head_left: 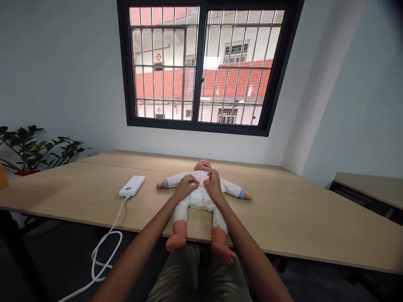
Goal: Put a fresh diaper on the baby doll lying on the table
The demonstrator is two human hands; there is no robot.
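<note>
A baby doll (201, 200) in a white romper lies on its back on the wooden table (283, 214), arms spread, its bare feet hanging over the front edge. My left hand (185, 186) rests on the doll's chest with fingers curled, pinching the romper's front. My right hand (213, 184) sits beside it on the chest, fingers also bent onto the fabric near the neckline. Both hands nearly touch each other at the middle of the garment.
A white power bank (132, 186) lies left of the doll, its white cable (105, 251) looping off the table edge. A potted plant (30, 151) stands at far left. A second table (368, 186) is at the right. A barred window (201, 67) faces me.
</note>
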